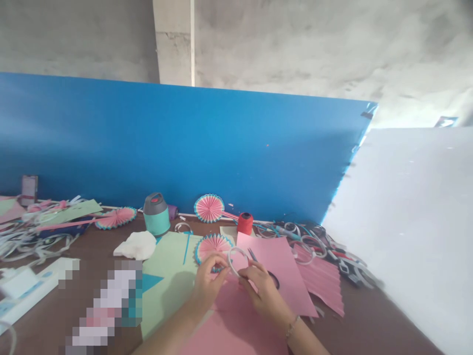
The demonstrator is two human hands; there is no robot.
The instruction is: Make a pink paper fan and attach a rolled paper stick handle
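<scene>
White and round, a thin loop (237, 249) sits low mid-frame, its bottom pinched by the right hand (263, 290), while the left hand (207, 283) curls just by its left side, too unclear to tell if it grips.

The brown desk (373, 323) bears a white power strip (40, 281) at the left, nearer than a tangle of pale cables (40, 246); a crumpled white wad (136, 245) sits near a teal canister (156, 222). Pale green paper (168, 286) and pink sheets (286, 266) spread across the middle, with pleated pink paper (327, 281) and more tangled cords (318, 241) at the right
</scene>
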